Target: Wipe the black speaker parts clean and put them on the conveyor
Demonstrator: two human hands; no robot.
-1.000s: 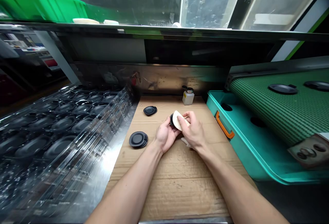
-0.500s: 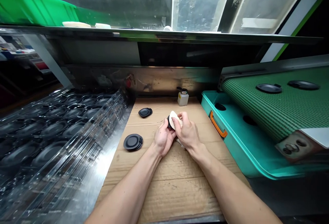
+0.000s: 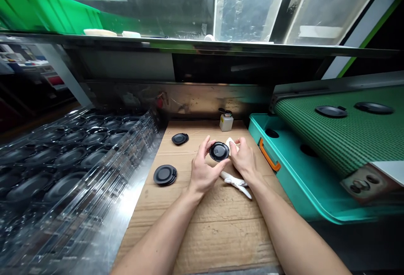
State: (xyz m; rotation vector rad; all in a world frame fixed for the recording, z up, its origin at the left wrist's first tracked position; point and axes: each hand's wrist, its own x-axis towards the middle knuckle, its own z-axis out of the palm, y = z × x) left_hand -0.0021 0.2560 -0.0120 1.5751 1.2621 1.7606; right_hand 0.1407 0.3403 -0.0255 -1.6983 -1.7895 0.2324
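Between thumb and fingers, my left hand (image 3: 203, 169) grips a round black plastic lid (image 3: 219, 151) by its edge, tilted up so its face shows. My right hand (image 3: 243, 157) is closed on a white cloth pad (image 3: 232, 144), just right of the lid. Below the hands a crumpled white glove (image 3: 236, 183) lies on the cardboard sheet (image 3: 202, 233). To the left rest a small stack of black lids (image 3: 165, 174) and, farther back, more black lids (image 3: 180, 139). A small white bottle (image 3: 226, 121) with its cap flipped up stands at the back.
Clear plastic trays (image 3: 78, 157) filled with black lids are at the left. On the right, a teal bin (image 3: 303, 201) with an orange handle sits under a green conveyor belt (image 3: 362, 140) carrying two black lids. A metal shelf (image 3: 202, 46) crosses above, with a green crate (image 3: 47, 9) on it.
The white pad has come off the lid and moved right with my right hand. My left hand has turned the lid face up and spread its grip. More of the glove shows.
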